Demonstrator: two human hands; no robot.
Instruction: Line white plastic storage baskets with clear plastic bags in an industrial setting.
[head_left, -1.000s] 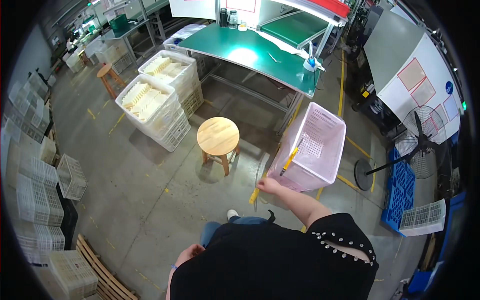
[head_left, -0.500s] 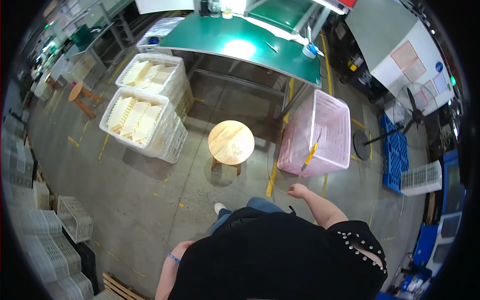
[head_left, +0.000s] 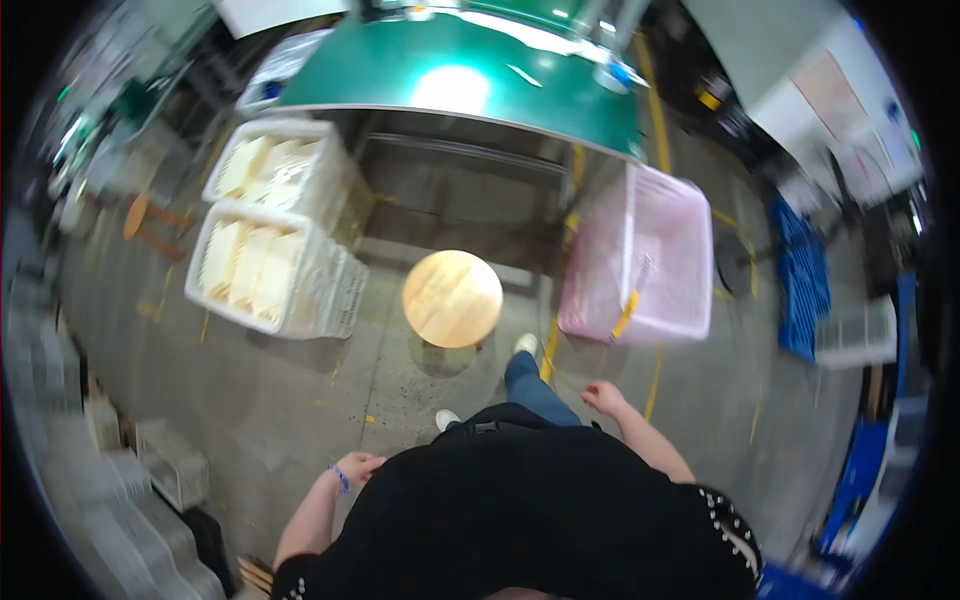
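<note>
My right hand is at my right side, fingers curled, short of the pink crate. A thin pale line runs close by its fingertips; whether the hand grips it I cannot make out. At my left hip is my left hand, with a blue band at the wrist; its fingers are blurred and partly against my black top. Ahead stands a round wooden stool. To its right is a tall pink plastic crate, with a slim yellow and dark tool at its near side.
A green-topped table spans the far side. Left of the stool, white crates hold rows of cream pieces. A pedestal fan, a blue pallet and a white basket stand right. More baskets lie at lower left.
I have stepped forward, and my right leg and shoe now show ahead of me. My left hand has come out farther from my side. The stool and crates have shifted slightly in view.
</note>
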